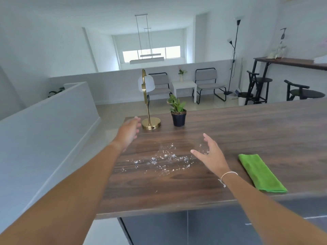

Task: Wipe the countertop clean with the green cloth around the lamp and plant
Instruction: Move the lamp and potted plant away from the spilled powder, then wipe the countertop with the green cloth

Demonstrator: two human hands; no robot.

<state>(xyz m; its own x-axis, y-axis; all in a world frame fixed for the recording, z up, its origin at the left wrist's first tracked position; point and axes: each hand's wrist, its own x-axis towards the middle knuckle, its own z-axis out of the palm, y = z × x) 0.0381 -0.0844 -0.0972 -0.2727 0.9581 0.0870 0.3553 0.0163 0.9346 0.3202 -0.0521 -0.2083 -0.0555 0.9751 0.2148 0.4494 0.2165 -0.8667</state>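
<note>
We are holding both hands out over the dark wood tabletop (pixel 247 131), and neither grip is grasping anything: the left hand (pixel 128 130) is hanging in the air with its fingers loosely spread, just beside the round base of the brass lamp (pixel 151 123) but not touching it, while the right hand (pixel 211 154) is hovering palm inward, fingers splayed, above the right edge of a scatter of white specks (pixel 164 160) that is lying across the middle of the tabletop. A thin white bracelet (pixel 228 175) is circling our right wrist. To the right of that hand, well apart from the fingers, the green cloth (pixel 261 173) is lying folded flat near the front edge of the tabletop, untouched. Farther back, the lamp is standing upright with its white shade (pixel 146 84) hanging from the curved brass arm, and the small plant (pixel 177 110) in its black pot is standing just beside it on the right, the two apart from each other. Both are sitting behind the specks, toward the far left corner of the tabletop. Beyond the tabletop, two grey chairs (pixel 208 84) are flanking a small white side table (pixel 184 86) against a low wall.
</note>
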